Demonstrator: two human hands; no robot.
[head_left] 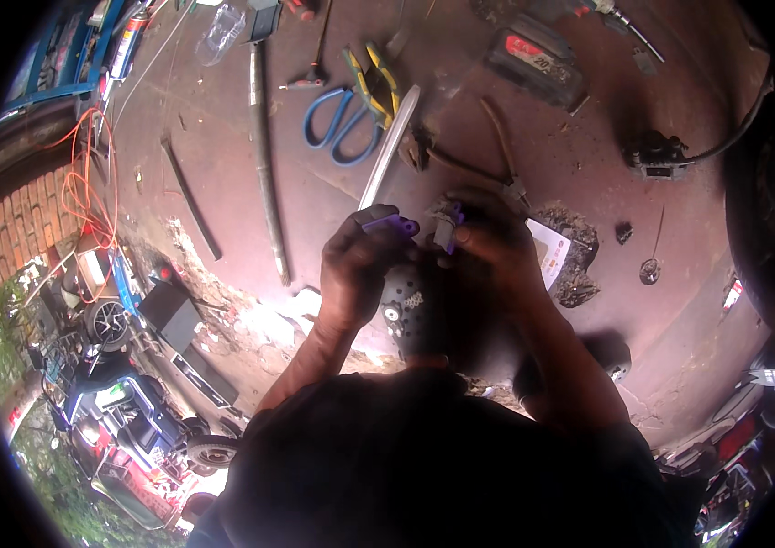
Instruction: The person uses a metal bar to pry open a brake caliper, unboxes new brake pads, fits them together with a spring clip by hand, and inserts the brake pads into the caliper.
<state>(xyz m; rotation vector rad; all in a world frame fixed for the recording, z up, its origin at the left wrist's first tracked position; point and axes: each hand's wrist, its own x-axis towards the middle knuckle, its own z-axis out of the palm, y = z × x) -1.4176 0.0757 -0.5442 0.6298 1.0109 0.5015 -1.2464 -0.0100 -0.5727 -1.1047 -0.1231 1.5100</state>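
My left hand [355, 265] is closed on a purple brake pad [391, 226] with a small holed lug at its end. Fingers of my right hand [497, 239] pinch a second brake pad [445, 230], grey on its face with purple at its edge. The two pads are held close together, apart from each other, over the floor. A long silver metal strip [390, 148] runs away from my left hand; I cannot tell whether the hand touches it. Beside my right hand lies a white printed card [549, 251], partly hidden by that arm. My dark shoe [415, 310] shows below the hands.
Ahead lie blue-handled scissors [343, 128], yellow-green pliers [374, 82], rusty pincers [488, 151] and a red-and-black battery pack [536, 62]. A long metal bar [262, 155] and thin rod [190, 199] are left. A brake caliper [659, 157] hangs on a hose at right.
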